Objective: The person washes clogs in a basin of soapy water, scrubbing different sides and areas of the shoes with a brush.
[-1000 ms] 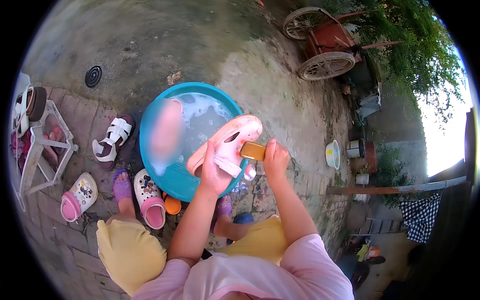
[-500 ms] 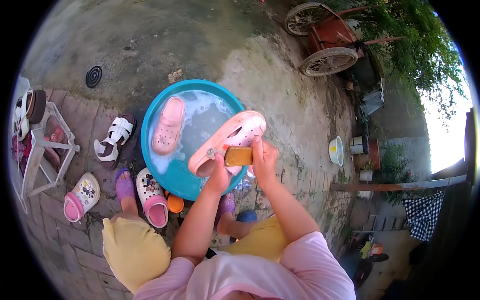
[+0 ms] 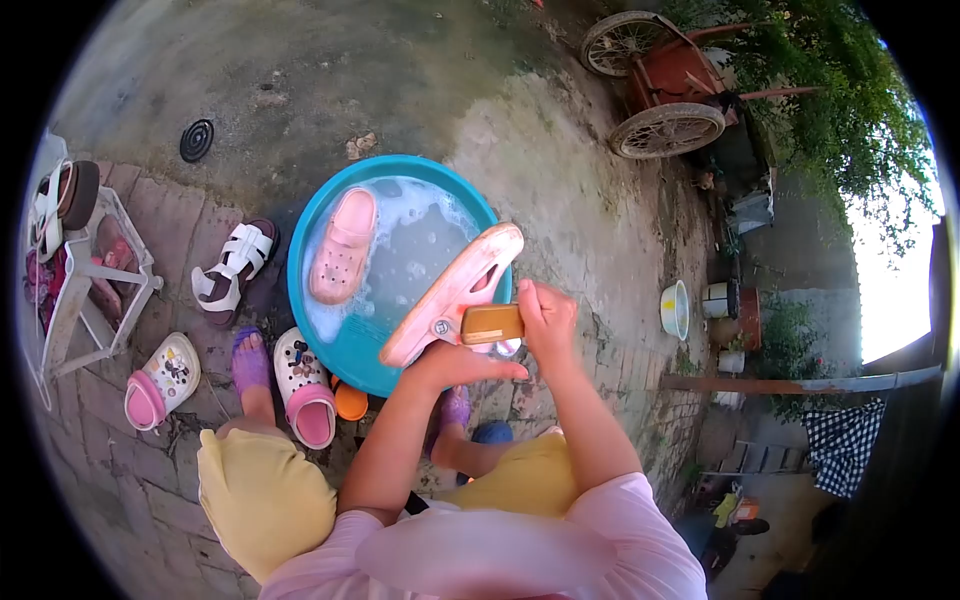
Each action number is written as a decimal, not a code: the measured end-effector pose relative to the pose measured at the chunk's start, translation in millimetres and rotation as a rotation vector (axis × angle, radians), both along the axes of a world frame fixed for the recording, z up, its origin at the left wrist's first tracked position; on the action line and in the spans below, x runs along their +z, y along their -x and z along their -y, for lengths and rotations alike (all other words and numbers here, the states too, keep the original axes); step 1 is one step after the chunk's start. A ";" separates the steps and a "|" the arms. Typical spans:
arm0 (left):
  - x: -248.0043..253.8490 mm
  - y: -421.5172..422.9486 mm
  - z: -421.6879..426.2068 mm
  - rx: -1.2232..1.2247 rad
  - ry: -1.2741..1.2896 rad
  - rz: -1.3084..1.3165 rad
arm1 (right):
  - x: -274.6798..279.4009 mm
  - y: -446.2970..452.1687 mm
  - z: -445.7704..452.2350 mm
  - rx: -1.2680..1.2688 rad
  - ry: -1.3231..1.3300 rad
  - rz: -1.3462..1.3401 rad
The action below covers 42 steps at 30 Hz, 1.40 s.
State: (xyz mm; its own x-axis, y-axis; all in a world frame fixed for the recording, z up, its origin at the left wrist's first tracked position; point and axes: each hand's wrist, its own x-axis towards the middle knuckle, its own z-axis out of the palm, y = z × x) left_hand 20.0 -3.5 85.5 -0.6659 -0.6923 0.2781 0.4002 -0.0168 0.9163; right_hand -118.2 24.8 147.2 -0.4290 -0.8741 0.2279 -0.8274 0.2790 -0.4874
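Observation:
My left hand (image 3: 453, 367) is wrapped round the heel end of a pink clog (image 3: 440, 305), which is tilted on its side over the right part of a blue basin (image 3: 372, 373). In my right hand (image 3: 548, 318) is a brown-backed brush (image 3: 491, 324), pressed against the clog's side near the strap button. The brush's bristles are hidden. A second pink clog (image 3: 343, 247) lies in the soapy water (image 3: 410, 250) at the basin's left.
White-and-pink clogs (image 3: 163, 382) and a white sandal (image 3: 236, 270) are on the paving left of the basin. A white rack (image 3: 100, 290) with shoes stands far left. An orange cup (image 3: 350, 402) touches the basin's near side. A cart (image 3: 670, 80) is at upper right.
The held clog has rolled further onto its side, showing more of its sole edge. The brush has shifted from its upper face to the side by the strap button.

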 end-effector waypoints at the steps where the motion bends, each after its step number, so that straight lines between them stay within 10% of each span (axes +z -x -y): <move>1: -0.3 -0.3 -0.5 -0.112 -0.086 0.047 | 0.2 -10.2 0.5 0.253 0.119 -0.156; 5: -4.2 -3.5 2.3 -0.189 -0.020 0.185 | 5.0 19.7 -9.5 -0.139 -0.084 0.125; 9: 4.2 -5.4 3.6 -0.241 -0.199 0.127 | 0.9 -12.2 0.1 0.235 0.171 -0.127; 14: -4.0 6.4 -8.1 -0.065 -0.240 -0.119 | 8.6 14.5 -12.1 -0.159 -0.062 0.087; 19: -19.5 -0.7 -1.9 -0.140 -0.010 -0.064 | -4.5 -4.0 -20.1 -0.018 0.084 0.068; 27: 12.3 0.3 -1.3 -0.002 -0.730 -0.848 | -16.2 -13.4 -21.8 -0.081 0.080 0.150; 42: 7.6 -11.2 17.8 0.068 -1.094 -1.016 | -20.6 -26.6 -5.1 -0.040 0.076 0.010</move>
